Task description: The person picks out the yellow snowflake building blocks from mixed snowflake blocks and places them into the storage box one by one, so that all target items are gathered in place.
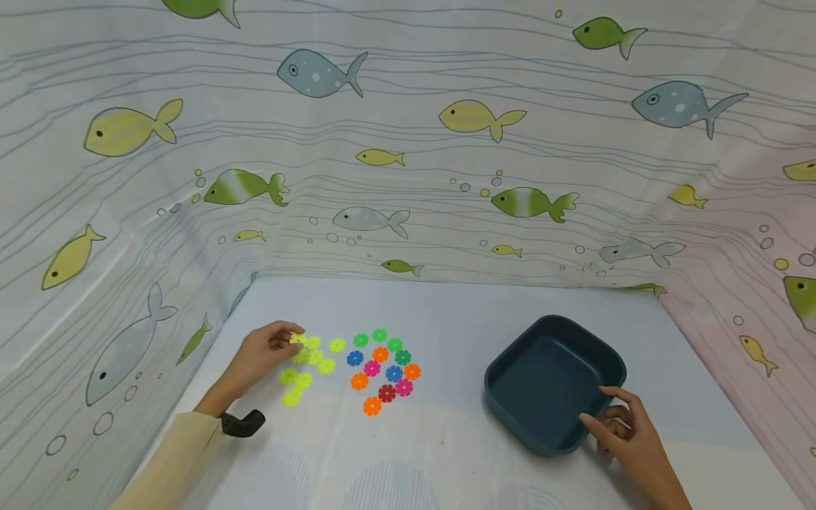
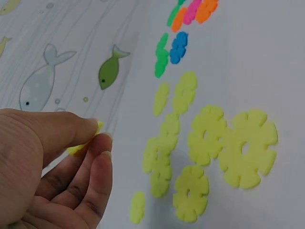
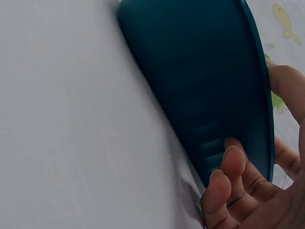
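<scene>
One half-hidden flower is pinched by the left hand. The right hand holds the box by its edge, table between.

We see what looks like smooth plastic in the basin, matt inside, faintly glossy outside. The notched discs look like matt plastic. The bench appears smooth and matt; the fish-printed lining could be cloth or plastic sheeting. The sleeve is matt cloth.
</scene>
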`<state>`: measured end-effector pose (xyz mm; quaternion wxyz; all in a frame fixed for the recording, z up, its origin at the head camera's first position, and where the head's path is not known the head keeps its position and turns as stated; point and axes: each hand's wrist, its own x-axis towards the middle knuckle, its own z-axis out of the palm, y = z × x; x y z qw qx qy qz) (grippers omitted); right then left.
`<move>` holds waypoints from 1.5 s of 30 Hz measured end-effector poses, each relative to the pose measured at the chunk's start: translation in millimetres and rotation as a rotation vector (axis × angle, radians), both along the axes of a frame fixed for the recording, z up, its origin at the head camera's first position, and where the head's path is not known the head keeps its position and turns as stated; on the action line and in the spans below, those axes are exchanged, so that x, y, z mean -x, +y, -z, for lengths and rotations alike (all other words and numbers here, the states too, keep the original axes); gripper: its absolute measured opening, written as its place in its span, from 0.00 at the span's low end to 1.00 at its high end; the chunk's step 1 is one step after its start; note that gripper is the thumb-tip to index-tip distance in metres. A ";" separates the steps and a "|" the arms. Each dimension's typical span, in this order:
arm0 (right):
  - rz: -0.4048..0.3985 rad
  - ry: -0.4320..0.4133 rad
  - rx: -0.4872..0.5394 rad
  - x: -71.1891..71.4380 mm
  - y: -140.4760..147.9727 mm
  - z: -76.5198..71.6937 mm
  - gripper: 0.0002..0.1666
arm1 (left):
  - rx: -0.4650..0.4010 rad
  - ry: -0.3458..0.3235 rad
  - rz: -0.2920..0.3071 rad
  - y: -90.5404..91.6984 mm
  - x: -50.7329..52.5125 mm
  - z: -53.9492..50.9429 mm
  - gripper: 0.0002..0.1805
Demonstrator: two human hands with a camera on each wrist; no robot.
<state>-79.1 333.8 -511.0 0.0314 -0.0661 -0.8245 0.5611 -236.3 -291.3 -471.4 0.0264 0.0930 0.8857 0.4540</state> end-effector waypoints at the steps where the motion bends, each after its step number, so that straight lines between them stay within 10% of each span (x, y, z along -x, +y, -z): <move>1: 0.002 -0.001 0.001 -0.1 -0.1 -0.2 0.38 | -0.004 -0.003 0.006 2.3 0.3 -0.5 0.19; 45: 0.019 -0.010 0.034 1.1 -0.8 3.9 0.41 | -0.097 -0.053 0.322 117.8 30.8 -22.6 0.17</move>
